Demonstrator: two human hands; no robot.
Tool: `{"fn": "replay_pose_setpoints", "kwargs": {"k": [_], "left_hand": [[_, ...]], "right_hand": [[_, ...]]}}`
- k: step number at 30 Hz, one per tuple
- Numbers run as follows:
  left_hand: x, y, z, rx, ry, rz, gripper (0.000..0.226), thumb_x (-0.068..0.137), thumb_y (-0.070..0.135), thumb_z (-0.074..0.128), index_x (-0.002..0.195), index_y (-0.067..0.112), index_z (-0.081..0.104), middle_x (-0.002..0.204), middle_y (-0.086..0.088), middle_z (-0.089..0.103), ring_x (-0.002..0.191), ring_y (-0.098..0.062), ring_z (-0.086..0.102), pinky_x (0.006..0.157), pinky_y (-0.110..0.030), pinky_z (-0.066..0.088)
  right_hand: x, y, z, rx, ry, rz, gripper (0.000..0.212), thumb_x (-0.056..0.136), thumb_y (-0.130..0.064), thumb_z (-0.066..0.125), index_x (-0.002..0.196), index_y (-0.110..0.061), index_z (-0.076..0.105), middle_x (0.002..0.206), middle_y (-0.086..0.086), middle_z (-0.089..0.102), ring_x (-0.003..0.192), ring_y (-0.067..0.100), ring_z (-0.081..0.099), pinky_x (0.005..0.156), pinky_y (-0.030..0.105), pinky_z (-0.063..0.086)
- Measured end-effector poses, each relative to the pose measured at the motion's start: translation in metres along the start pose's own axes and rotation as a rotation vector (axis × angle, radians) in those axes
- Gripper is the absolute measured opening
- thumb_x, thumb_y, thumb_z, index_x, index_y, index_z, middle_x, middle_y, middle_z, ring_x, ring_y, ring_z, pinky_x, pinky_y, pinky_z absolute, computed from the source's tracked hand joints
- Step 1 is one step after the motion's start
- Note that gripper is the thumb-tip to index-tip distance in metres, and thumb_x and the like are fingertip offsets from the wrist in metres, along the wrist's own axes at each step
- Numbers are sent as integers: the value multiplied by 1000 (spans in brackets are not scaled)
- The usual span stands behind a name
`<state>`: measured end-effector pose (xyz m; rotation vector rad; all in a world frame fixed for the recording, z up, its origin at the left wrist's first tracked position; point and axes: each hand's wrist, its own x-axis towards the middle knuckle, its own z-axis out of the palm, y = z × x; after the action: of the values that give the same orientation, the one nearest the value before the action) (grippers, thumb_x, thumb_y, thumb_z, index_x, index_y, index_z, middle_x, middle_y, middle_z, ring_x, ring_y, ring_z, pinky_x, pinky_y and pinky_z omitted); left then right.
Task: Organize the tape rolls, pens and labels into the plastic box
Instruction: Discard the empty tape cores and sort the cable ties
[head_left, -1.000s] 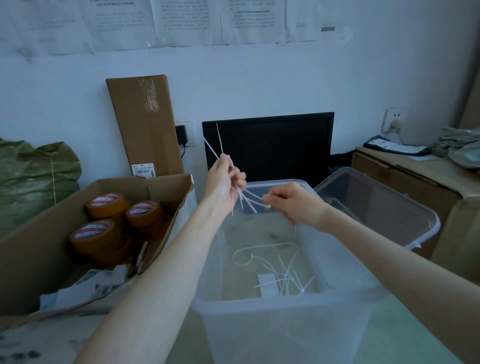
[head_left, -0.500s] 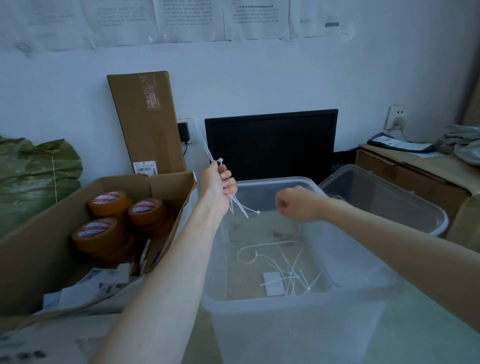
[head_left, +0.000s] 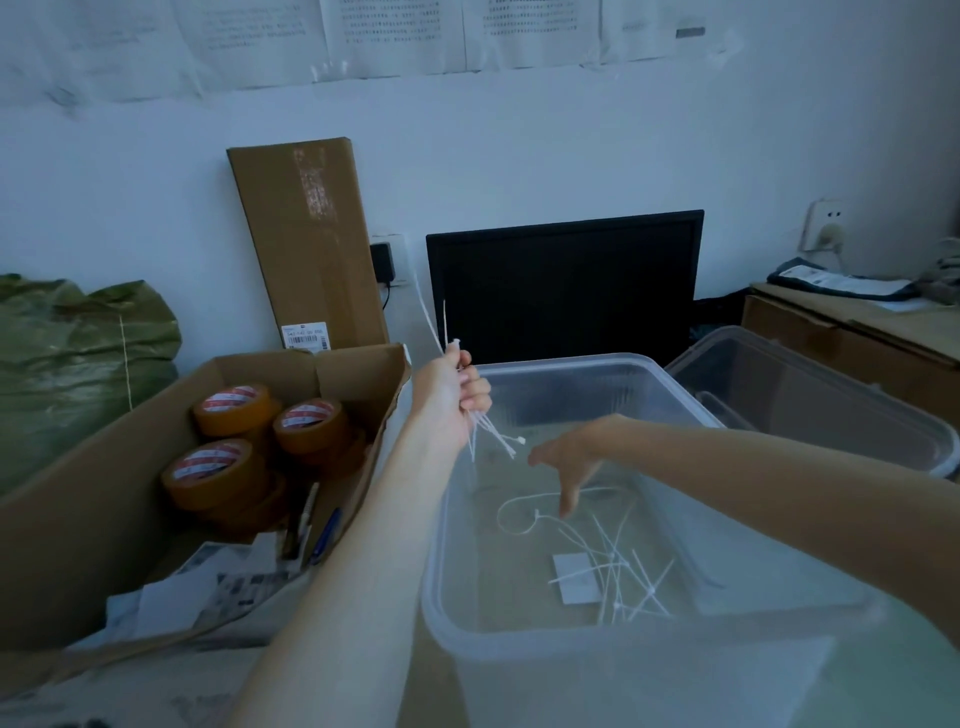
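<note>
Clear plastic box (head_left: 571, 639), centre: loose white ties (head_left: 618, 566) and a white label (head_left: 574, 577) are seen lying on its floor. Left hand (head_left: 452, 400): raised over the box's far left corner, fingers curled round a bundle of ties (head_left: 493, 436) whose ends stick out above and below the fist. Right hand (head_left: 569, 462): held inside the box above the loose ties, fingers relaxed and pointing down, nothing gripped. Cardboard box (head_left: 78, 525), left of both hands: brown tape rolls (head_left: 311, 428), pens (head_left: 324, 535) and papers (head_left: 208, 587) are contained. A second clear bin (head_left: 831, 395) is seen to the right.
</note>
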<state>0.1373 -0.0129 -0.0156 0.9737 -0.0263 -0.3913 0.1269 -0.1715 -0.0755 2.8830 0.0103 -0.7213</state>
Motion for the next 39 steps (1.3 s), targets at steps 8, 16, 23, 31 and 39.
{"fn": "replay_pose_setpoints", "kwargs": {"k": [8, 16, 23, 31, 39], "left_hand": [[8, -2, 0, 57, -12, -50, 41, 104, 32, 34, 68, 14, 39, 35, 6, 29, 26, -5, 22, 28, -15, 15], [6, -3, 0, 78, 3, -33, 41, 104, 31, 36, 68, 13, 41, 35, 5, 31, 25, -5, 24, 28, -15, 16], [10, -3, 0, 88, 8, -41, 40, 104, 32, 36, 68, 13, 40, 35, 5, 31, 25, -5, 24, 28, -14, 17], [8, -2, -1, 101, 36, -43, 41, 103, 34, 37, 68, 13, 42, 35, 5, 31, 25, -5, 25, 28, -15, 18], [10, -6, 3, 244, 26, 13, 49, 104, 36, 25, 84, 4, 57, 39, 7, 29, 28, -4, 21, 29, -14, 18]], "right_hand": [[18, -13, 36, 15, -17, -79, 98, 82, -44, 70, 152, -14, 10, 155, 10, 27, 137, 30, 35, 106, 34, 33], [25, -21, 38, -129, 26, -149, 35, 84, -21, 70, 108, 3, 64, 98, 15, 65, 89, 28, 62, 65, 23, 45], [29, -25, 43, -80, 0, -101, 16, 79, -8, 62, 63, -6, 61, 54, 2, 52, 53, 18, 50, 47, 19, 36], [22, -12, 16, 55, 27, -49, 31, 85, -13, 58, 54, -12, 55, 52, 2, 53, 46, 16, 49, 47, 22, 41], [-44, 43, -42, 838, 409, -91, 19, 87, -1, 57, 70, -4, 65, 65, 8, 63, 54, 14, 56, 50, 19, 49]]}}
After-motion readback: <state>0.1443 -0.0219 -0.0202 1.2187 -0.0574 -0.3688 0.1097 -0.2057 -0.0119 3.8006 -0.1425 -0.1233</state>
